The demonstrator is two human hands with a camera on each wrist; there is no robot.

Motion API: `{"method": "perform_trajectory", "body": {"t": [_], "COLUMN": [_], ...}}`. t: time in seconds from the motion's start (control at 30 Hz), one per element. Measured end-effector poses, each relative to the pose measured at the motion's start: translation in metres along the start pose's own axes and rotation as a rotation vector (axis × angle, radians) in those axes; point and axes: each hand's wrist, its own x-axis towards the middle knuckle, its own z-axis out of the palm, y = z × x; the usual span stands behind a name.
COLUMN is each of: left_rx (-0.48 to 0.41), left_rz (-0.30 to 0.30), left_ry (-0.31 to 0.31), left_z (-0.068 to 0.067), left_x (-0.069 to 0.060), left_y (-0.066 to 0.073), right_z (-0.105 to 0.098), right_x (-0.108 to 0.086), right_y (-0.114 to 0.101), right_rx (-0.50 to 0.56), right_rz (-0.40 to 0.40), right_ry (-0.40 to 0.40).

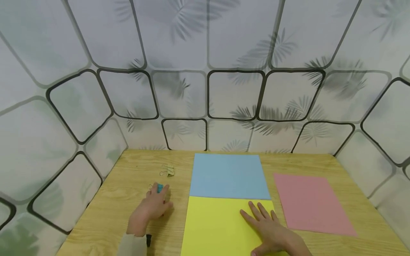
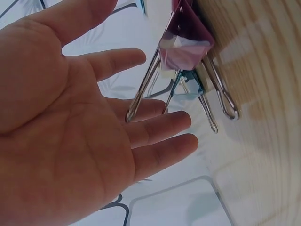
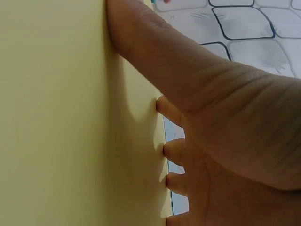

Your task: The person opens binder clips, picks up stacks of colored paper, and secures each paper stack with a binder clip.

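My left hand (image 1: 150,209) hovers with spread fingers over the left part of the table, next to a teal binder clip (image 1: 159,188). In the left wrist view a maroon binder clip (image 2: 186,52) stands near the fingers of that hand (image 2: 89,127), with the teal clip (image 2: 192,84) behind it; the palm holds nothing. The maroon clip is hidden in the head view. With fingers spread, my right hand (image 1: 272,233) rests on a yellow sheet (image 1: 213,224); its thumb and fingertips touch the paper (image 3: 51,113) in the right wrist view.
A blue sheet (image 1: 229,176) lies directly beyond the yellow one, their edges meeting. To the right is a pink sheet (image 1: 315,204). A yellowish binder clip (image 1: 170,171) lies behind the teal one on the wooden table (image 1: 109,220). Patterned fabric (image 1: 179,92) surrounds the table's back and sides.
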Motion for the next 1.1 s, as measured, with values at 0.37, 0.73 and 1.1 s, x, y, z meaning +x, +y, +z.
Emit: {"method": "perform_trajectory", "body": {"t": [0.37,0.73,1.1], "left_rx": [0.016,-0.007,0.037], "left_rz": [-0.011,-0.156,-0.216], "left_ry": [0.087,0.177,0.204], "left_z": [-0.008,-0.010,-0.012], "left_x": [0.004,0.007,0.012], "left_y": [-0.014,-0.023,-0.031], "right_z": [-0.002,0.000,0.001], "right_x": [0.001,-0.002,0.001], "right_y": [0.000,-0.001,-0.001], "right_rx": [0.015,0.018,0.025], "right_rz": [0.008,0.002,-0.009], "right_ry": [0.007,0.015,0.012]}}
